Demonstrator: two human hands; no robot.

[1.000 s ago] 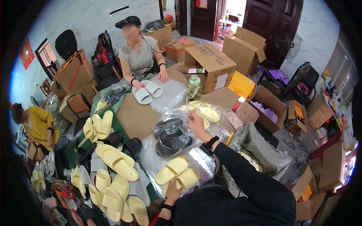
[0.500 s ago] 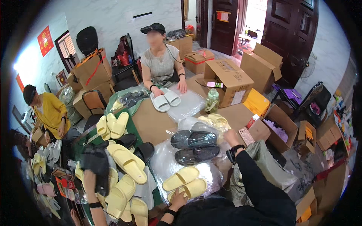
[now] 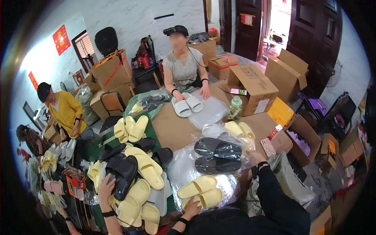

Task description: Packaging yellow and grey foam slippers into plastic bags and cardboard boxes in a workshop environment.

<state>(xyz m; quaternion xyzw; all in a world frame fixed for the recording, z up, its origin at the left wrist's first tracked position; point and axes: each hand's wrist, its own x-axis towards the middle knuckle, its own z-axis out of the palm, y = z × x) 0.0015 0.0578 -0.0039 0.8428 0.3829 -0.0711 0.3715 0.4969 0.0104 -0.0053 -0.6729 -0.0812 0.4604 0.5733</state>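
Observation:
My left hand (image 3: pixel 192 209) is closed on the near one of two pale yellow slippers (image 3: pixel 197 187), which lie side by side on clear plastic bags (image 3: pixel 182 166). Its fingertips are partly hidden at the slipper's strap. Farther right, my right hand (image 3: pixel 256 158) pinches the edge of clear plastic beside a bagged pair of black slippers (image 3: pixel 218 149). Just beyond it, more yellow slippers (image 3: pixel 243 131) lie under clear film. On my left, a co-worker's hand (image 3: pixel 105 191) touches black slippers (image 3: pixel 122 172) on a pile of yellow ones (image 3: pixel 145 168).
Across the table, a person (image 3: pixel 184 66) has hands by white slippers (image 3: pixel 187 105). A green bottle (image 3: pixel 235 107), an open carton (image 3: pixel 250 88) and a phone in a pink case (image 3: pixel 267 147) stand or lie at the right. Another person in yellow (image 3: pixel 68 113) stands far left.
The view has shifted, so the scene sits farther right. The co-worker's hand has brought the black slippers down onto the pile. My left hand stays at the yellow slipper, my right at the plastic.

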